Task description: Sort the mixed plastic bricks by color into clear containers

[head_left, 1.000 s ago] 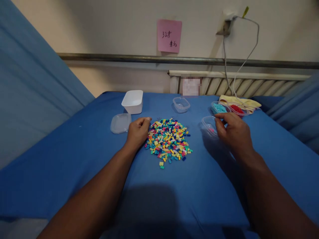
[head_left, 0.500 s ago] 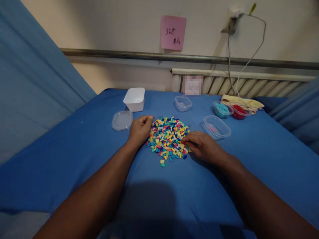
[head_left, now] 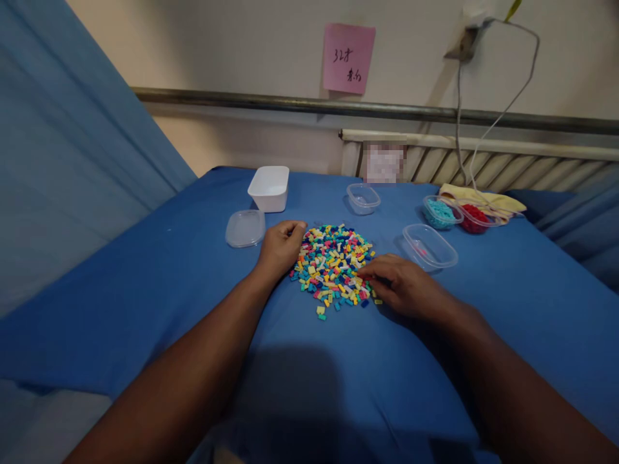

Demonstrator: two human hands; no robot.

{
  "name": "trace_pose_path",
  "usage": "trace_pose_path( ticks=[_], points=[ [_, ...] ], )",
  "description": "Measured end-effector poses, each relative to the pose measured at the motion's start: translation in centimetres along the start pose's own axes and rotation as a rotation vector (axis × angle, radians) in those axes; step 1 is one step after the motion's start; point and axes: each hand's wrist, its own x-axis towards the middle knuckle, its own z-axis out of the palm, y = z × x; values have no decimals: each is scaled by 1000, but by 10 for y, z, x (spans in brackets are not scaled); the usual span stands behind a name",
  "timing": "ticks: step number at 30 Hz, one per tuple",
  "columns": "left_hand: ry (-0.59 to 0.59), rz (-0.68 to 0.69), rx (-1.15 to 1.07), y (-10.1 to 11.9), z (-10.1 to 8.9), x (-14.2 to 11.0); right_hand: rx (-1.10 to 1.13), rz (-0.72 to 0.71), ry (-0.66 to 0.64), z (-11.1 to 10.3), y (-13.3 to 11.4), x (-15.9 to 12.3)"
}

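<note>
Left hand [head_left: 283, 248]: fingers curled, thumb laid along them, at the left margin of the heap of small multicoloured bricks [head_left: 331, 261]; any held brick is hidden. Right hand [head_left: 406, 283]: thumb and fingers directed into the heap's right margin; whether they pinch a brick cannot be told. The heap thus lies between the hands. Just beyond the right hand, a clear tub [head_left: 441, 248] contains a few pinkish-red pieces; beyond the left, a translucent lid [head_left: 245, 229] and white container [head_left: 269, 198].
</note>
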Motion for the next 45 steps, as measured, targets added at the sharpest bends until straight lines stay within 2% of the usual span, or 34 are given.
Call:
trace_pose_path(
  ticks=[4, 9, 17, 22, 27, 31, 39, 45],
  points=[
    [-3, 10, 18, 4, -1, -2, 0, 42, -44, -4, -2, -3],
    [-5, 22, 41, 8, -1, -3, -97, 56, -24, -3, -7, 1],
    [-11, 19, 24, 3, 2, -1, -142, 101, -87, -5, -24, 6],
    [-10, 18, 32, 2, 2, -1, -153, 118, -119, -8, -18, 5],
    [-12, 20, 20, 2, 2, -1, -136, 121, -34, -11, -2, -5],
    [-11, 18, 15, -1, 3, 0, -127, 105, 41, -9, -5, -3],
    [-6, 27, 32, 1, 2, 0, -113, 73, -16, 2, -14, 4],
    [-14, 16, 23, 0, 2, 0, -126, 114, 19, -11, -9, -6]
  ],
)
